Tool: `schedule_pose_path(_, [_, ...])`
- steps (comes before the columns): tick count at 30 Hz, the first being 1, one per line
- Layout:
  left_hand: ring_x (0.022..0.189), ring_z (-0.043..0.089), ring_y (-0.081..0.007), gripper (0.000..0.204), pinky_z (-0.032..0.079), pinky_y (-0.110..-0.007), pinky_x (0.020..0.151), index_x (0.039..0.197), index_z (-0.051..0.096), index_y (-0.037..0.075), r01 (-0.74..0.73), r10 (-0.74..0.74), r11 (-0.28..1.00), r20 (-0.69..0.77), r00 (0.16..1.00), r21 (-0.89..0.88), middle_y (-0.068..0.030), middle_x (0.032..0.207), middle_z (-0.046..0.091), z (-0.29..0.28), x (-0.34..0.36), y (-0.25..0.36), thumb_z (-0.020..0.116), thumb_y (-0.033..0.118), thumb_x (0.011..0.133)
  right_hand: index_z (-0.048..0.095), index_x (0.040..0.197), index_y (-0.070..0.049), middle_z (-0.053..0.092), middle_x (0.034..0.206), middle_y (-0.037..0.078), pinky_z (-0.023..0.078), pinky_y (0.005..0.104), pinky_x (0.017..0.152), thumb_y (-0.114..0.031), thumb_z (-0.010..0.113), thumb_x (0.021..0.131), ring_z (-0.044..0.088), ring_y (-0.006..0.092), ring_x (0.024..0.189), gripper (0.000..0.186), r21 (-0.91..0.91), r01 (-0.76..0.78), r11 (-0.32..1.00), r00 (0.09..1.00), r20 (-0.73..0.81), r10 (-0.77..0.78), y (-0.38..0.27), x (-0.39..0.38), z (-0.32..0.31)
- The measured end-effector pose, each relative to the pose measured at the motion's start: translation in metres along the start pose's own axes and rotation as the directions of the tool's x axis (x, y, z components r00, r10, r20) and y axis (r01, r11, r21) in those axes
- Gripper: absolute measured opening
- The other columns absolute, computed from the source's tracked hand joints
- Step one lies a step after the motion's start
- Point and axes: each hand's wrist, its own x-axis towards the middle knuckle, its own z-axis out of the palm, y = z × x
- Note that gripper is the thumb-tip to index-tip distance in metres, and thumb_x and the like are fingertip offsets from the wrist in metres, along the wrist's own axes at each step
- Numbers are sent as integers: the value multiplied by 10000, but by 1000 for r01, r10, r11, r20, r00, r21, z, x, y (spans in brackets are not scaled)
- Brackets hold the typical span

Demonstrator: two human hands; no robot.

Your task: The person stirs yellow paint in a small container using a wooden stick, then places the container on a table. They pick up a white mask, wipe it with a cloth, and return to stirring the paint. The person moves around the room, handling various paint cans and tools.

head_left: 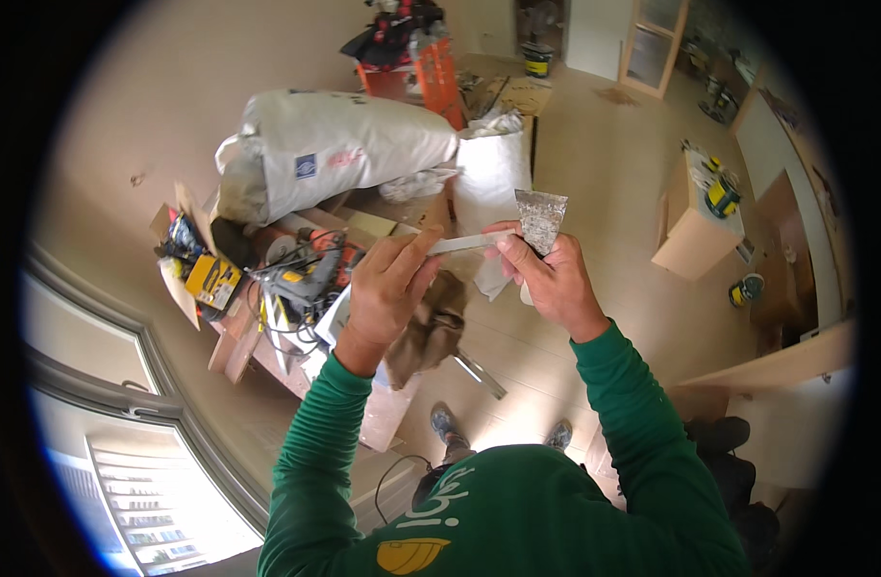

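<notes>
A narrow whitish strip (471, 242) is stretched between my two hands at chest height. My left hand (387, 293) is closed, pinching the strip's left end between thumb and fingers. The thumb and fingers of my right hand (560, 288) grip the other end. That same hand also holds a putty knife (540, 219), its wide blade speckled with dried filler and pointing away from me. My palm and fingers hide most of the knife's handle. What the strip is made of cannot be made out.
To the left, a low platform carries power tools (306, 274), cables and a yellow box (212, 281). Large white sacks (354, 144) lie beyond, before an orange stand (435, 82). A wooden box (700, 212) stands at right; a window (152, 481) is near left.
</notes>
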Motion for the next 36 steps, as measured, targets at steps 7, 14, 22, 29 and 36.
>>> schedule_pose_path(7, [685, 641, -279, 424, 539, -391, 629, 1223, 712, 67, 36, 0, 986, 213, 977, -164, -125, 853, 673, 119, 17, 123, 866, 178, 844, 687, 982, -15, 671, 788, 37, 476, 272, 636, -247, 639, 1063, 570, 93, 687, 250, 162, -252, 954, 931, -227, 285, -2, -83, -148])
schedule_pose_path(14, [649, 644, -237, 365, 538, -355, 605, 1193, 723, 54, 138, 50, 911, 438, 898, -389, -120, 829, 678, 160, 48, 189, 854, 163, 870, 705, 916, 0, 649, 756, 44, 471, 291, 666, -268, 623, 1018, 575, 134, 673, 299, 386, -204, 900, 902, -284, 326, -26, -145, -226])
schedule_pose_path(22, [656, 629, -176, 366, 531, -322, 621, 1236, 726, 47, 254, 7, 832, 466, 885, -494, -98, 822, 667, 205, 39, 216, 835, 106, 892, 712, 911, 14, 656, 759, 52, 476, 293, 704, -288, 616, 999, 590, 150, 698, 329, 320, -262, 910, 855, -361, 373, -24, -171, -267])
schedule_pose_path(29, [706, 672, -139, 337, 540, -279, 629, 1139, 728, -20, 665, -175, 399, 660, 731, -631, -52, 814, 698, 225, 15, 211, 673, 300, 1052, 677, 928, 0, 580, 691, 56, 413, 305, 593, -347, 568, 1045, 522, 160, 617, 383, 447, -304, 842, 837, -296, 460, -4, -175, -277])
schedule_pose_path(36, [691, 685, -144, 525, 512, -252, 576, 1035, 731, -38, 868, -228, 97, 838, 495, -487, -62, 781, 682, 241, 5, 225, 540, 446, 1107, 681, 1136, 33, 578, 732, 28, 430, 274, 606, -479, 493, 1103, 513, 110, 624, 546, 245, -295, 923, 864, -344, 367, -7, -179, -287])
